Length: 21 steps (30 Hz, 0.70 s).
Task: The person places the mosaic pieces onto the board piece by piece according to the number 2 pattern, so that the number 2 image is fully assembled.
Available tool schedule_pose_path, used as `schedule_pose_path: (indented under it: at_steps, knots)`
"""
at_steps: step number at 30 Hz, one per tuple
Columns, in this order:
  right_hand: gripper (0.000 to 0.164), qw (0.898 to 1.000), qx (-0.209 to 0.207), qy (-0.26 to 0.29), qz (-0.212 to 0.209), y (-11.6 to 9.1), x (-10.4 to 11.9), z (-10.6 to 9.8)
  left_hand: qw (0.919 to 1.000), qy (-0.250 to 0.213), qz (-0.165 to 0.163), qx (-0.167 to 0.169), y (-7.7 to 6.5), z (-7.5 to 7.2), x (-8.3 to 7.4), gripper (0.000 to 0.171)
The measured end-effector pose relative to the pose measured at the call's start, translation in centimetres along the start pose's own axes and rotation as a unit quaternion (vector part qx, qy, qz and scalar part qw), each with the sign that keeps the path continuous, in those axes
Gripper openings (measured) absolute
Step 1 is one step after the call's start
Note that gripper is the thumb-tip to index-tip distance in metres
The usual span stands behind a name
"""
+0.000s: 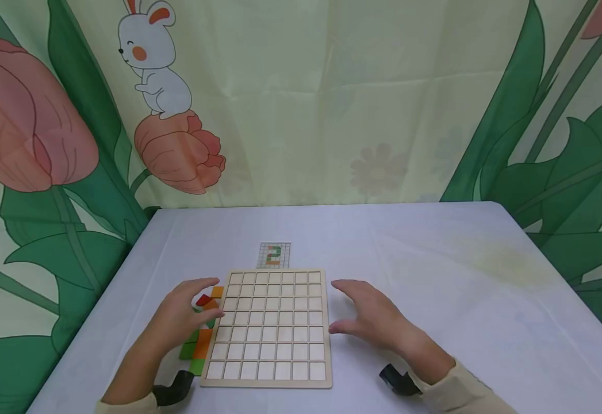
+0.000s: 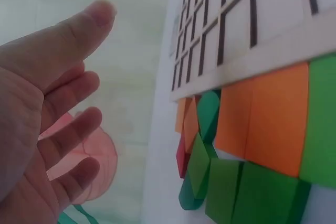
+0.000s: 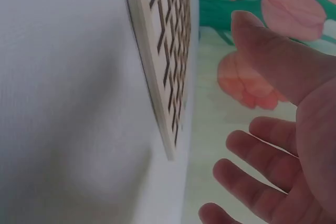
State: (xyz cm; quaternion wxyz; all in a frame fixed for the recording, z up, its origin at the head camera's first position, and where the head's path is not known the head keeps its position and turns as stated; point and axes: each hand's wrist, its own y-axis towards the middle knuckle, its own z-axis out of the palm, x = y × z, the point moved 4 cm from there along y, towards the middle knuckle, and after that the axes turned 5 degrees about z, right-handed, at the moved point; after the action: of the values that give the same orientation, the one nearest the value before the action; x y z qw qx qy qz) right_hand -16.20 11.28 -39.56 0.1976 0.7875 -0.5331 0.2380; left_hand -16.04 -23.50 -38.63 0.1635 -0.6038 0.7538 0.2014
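A wooden grid board (image 1: 267, 382) with bare square cells lies on the white table, between the two hands. My left hand (image 1: 179, 313) hovers at the board's left edge, thumb and fingers spread apart, with nothing held. Beneath and beside it are green and orange blocks (image 2: 275, 119), plus a red block (image 1: 203, 300), along that edge. To the board's right, my right hand (image 1: 370, 315) hangs in the air with fingers spread and nothing in it. In the right wrist view its thumb and fingers (image 3: 252, 182) stand apart from the board.
A small gridded card (image 1: 273, 255) showing a coloured block figure lies just beyond the board's far edge. The white table (image 1: 435, 270) extends to the right. Behind it hangs a curtain (image 1: 301, 103) printed with tulips and a rabbit.
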Motion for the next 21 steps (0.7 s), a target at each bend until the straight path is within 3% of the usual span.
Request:
schedule_pose_path:
  at_steps: [12, 21]
  knots:
    - [0.068, 0.998, 0.066, 0.010, 0.000, 0.8, 0.6, 2.7, 0.9998, 0.004, -0.015, 0.010, 0.7, 0.0, 2.4, 0.056]
    - [0.065, 0.995, 0.097, -0.016, 0.011, 0.6, 0.6, 3.8, 0.9989, -0.015, -0.035, 0.028, 1.9, 0.4, 3.9, 0.053]
